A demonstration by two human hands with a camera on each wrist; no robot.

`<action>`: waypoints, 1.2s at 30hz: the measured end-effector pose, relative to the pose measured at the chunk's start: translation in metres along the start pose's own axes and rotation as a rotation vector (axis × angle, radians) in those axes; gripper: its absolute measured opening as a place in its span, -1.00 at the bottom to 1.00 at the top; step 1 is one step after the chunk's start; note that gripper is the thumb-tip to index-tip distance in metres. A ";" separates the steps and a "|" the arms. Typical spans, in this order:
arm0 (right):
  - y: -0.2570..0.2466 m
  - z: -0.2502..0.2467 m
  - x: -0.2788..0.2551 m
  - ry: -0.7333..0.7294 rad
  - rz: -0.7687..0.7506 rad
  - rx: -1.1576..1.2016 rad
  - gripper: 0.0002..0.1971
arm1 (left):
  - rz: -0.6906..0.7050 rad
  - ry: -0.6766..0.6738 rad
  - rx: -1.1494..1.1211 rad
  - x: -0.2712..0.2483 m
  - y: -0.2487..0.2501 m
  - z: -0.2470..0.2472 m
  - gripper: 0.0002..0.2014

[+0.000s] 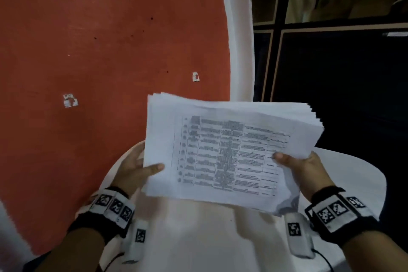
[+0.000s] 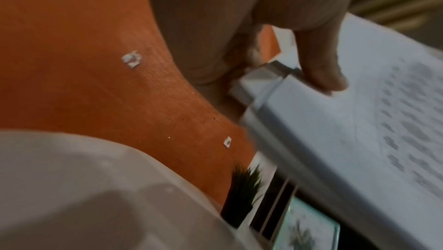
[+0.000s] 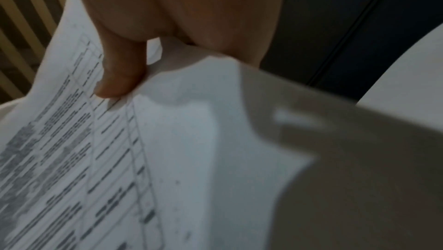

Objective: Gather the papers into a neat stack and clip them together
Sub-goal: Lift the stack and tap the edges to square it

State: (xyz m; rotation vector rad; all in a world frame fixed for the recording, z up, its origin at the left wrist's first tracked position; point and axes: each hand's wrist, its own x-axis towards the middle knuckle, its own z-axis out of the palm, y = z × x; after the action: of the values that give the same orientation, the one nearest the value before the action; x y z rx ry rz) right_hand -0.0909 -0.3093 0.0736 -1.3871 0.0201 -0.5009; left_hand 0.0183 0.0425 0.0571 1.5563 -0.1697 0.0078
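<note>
- The orange-red floor (image 1: pixel 88 51) fills the left of the head view, edged by a white painted band (image 1: pixel 240 40); to the right stands dark shelving with pale frame strips (image 1: pixel 331 26).
- A white round plastic tabletop (image 1: pixel 198 238) lies below the hands, its curved rim showing in both wrist views.
- The thick stack of white printed paper sheets (image 1: pixel 231 150) is held in the air above the tabletop — the top sheet carries a printed table in rows and columns, too blurred to read. The far edges are fanned and uneven, and the near right corner droops and curls.
- The left hand (image 1: pixel 134 168) holds the stack's left edge, thumb on top and fingers underneath; the grip is closed on the papers, as the left wrist view confirms (image 2: pixel 318 64).
- The right hand (image 1: pixel 302 165) holds the right edge the same way — thumb pressed on the top sheet (image 3: pixel 120 76), fingers below.
- Both wrists wear black bands with white coded marker tags (image 1: pixel 114 205).
- Two small torn white scraps (image 1: pixel 70 100) are on the floor, well apart from each other.
</note>
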 end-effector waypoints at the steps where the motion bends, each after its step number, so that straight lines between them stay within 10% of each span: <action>1: 0.003 0.002 -0.001 -0.016 0.011 -0.031 -0.70 | -0.001 -0.035 0.065 -0.004 -0.001 0.003 -0.43; 10: 0.063 0.005 -0.024 0.042 0.158 -0.034 -0.03 | -0.056 0.101 0.050 -0.028 -0.053 0.011 -0.71; 26: 0.081 -0.001 -0.016 0.190 0.247 -0.047 -0.42 | -0.040 0.083 -0.090 -0.013 -0.049 0.025 -0.33; 32: 0.066 0.017 -0.014 0.117 0.222 -0.109 -0.61 | 0.001 0.132 0.023 -0.020 -0.030 0.038 -0.80; 36: 0.050 0.010 -0.007 0.156 0.100 -0.064 -0.55 | 0.076 0.159 -0.112 -0.018 -0.021 0.024 -0.61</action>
State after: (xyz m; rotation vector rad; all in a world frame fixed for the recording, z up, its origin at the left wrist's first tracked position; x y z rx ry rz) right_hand -0.0780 -0.2931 0.0263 -1.3989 0.2327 -0.5272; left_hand 0.0008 0.0197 0.0344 1.4296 -0.1017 0.1789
